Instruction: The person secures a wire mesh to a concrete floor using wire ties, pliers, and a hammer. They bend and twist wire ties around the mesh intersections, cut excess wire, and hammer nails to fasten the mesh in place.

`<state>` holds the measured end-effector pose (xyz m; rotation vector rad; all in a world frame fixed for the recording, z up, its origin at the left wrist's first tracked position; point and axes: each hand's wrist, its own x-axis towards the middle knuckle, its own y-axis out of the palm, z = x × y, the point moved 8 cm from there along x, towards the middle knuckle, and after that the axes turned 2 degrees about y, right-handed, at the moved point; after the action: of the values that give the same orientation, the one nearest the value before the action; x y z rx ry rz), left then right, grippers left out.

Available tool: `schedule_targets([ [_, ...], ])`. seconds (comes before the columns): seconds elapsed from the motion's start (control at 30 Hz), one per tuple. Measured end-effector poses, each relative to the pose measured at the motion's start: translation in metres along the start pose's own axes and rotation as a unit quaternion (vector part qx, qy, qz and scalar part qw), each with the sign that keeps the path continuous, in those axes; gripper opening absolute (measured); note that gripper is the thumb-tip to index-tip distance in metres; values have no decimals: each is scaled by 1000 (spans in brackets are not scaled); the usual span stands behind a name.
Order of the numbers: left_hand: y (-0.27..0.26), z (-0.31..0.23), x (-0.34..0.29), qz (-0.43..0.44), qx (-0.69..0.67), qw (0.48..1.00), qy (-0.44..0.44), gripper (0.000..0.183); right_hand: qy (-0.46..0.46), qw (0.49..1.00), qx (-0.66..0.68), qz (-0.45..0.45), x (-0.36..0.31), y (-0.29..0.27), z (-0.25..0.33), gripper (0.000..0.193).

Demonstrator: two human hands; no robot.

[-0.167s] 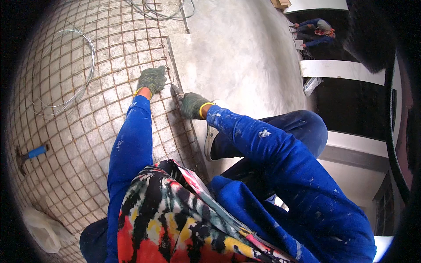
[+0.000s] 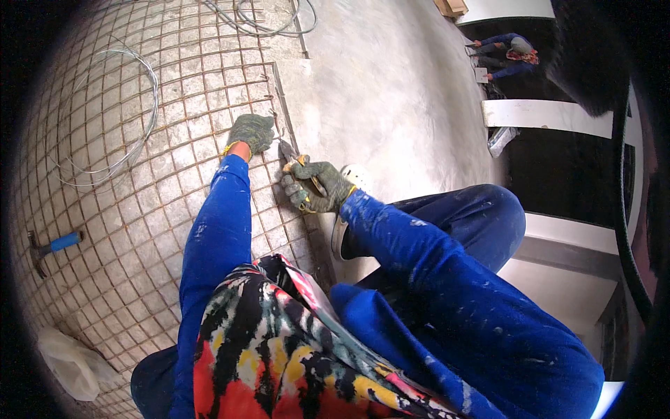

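Note:
Wearing a green glove, my left hand [image 2: 252,133] is closed at the edge of the rusty steel mesh [image 2: 183,105]. A thin light piece, perhaps wire, shows beside its fingertips, but I cannot make out what they hold. Just to the right and nearer me, my gloved right hand [image 2: 318,187] is wrapped round the handles of a pair of pliers [image 2: 287,151]. Their dark jaws point away from me, at the mesh's edge bar close to the left hand. Orange-yellow shows on the handles between the fingers.
A hammer [image 2: 63,242] with a blue grip lies on the mesh at left, below a loop of wire [image 2: 155,94]. Grey cable [image 2: 269,31] coils at the top. Near the lower left sits a plastic bag [image 2: 73,359]. Another person [image 2: 513,52] works at upper right.
My right hand has rolled over, so its curled fingers and the pliers' handles now show. The pliers' jaws remain near the left hand. The whole view has shifted slightly.

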<state>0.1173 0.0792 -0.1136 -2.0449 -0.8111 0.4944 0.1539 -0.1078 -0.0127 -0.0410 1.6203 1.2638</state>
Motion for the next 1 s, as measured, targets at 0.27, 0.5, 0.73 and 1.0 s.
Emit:
schedule_targets([
  [0.27,40,18,19,101,-29,994,-38,39,86,995,-50,-8,-34,1,33,44],
  [0.5,22,1,12,74,63,995,33,25,108,338,-903,-241,-33,15,62,66],
  [0.73,28,-1,9,28,55,997,43,23,-82,269,-880,-383,-46,31,57,43],
  [1.0,23,-7,1,51,82,993,61,21,-91,270,-869,-404,-29,26,54,31],
])
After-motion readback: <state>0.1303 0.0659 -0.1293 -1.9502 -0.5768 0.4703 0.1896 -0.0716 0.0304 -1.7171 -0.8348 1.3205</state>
